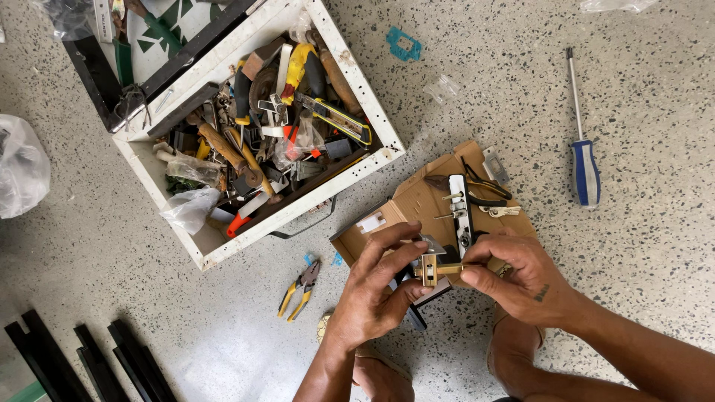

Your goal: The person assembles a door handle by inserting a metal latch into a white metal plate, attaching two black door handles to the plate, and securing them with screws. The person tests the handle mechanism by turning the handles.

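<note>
Head view: a small brass-coloured lock part (430, 269) with a slim spindle poking rightward sits between both hands above the open cardboard box (417, 205). Left hand (376, 290) grips its body; right hand (521, 272) pinches the spindle end.

Bright, even daylight; soft shadows beneath things; sharp focus throughout.

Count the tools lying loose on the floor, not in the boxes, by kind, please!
Screwdriver, blue handle: 1
Pliers, yellow handles: 1
Total: 2

Both hands, left hand and right hand, hold a small brass lock part.
</note>
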Demonstrator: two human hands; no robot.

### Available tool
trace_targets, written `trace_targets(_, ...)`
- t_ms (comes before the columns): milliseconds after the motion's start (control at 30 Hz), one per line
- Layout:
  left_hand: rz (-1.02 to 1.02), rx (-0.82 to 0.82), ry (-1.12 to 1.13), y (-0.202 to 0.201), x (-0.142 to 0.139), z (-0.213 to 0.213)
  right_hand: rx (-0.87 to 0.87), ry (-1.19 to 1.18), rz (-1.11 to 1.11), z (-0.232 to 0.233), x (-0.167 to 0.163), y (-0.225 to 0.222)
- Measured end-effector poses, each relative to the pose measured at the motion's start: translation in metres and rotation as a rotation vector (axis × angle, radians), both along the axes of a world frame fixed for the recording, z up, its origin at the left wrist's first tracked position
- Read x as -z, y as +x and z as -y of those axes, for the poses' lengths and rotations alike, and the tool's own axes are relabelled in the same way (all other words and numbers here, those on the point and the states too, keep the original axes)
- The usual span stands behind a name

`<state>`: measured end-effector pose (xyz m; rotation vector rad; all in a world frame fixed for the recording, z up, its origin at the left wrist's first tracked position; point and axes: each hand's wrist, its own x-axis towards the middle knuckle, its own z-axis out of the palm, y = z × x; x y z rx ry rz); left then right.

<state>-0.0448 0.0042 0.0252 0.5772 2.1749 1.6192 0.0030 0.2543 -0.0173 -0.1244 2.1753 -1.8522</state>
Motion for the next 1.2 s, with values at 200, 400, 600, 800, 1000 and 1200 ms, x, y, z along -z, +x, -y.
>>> trace_targets(200, -0.274, 0.060, -0.005, -0.001, 0.008, -0.001, 0.047, 0.201, -0.487, 0.005, 0.013, -0.009)
trace_targets(400, -0.696, 0.134, -0.052, -0.005, -0.005, 0.003, 0.017, 0.108, -0.412, -0.002, -0.009, -0.023)
trace_targets(600, -0.826, 0.100, -0.040, 0.003, 0.000, 0.000, -0.005, 0.103, -0.382, -0.004, -0.018, -0.027)
trace_targets(800, -0.806, 0.108, -0.033, 0.008, 0.003, 0.006, -0.016, 0.260, -0.713, -0.005, -0.018, -0.024)
trace_targets(1000, -0.819, 0.103, -0.070, 0.011, 0.002, 0.007, 0.005, 0.292, -0.680, -0.002, -0.013, -0.023)
trace_targets(1200, -0.812, 0.116, -0.089, 0.014, 0.005, 0.008, -0.029, 0.139, -0.457, -0.004, -0.010, -0.019)
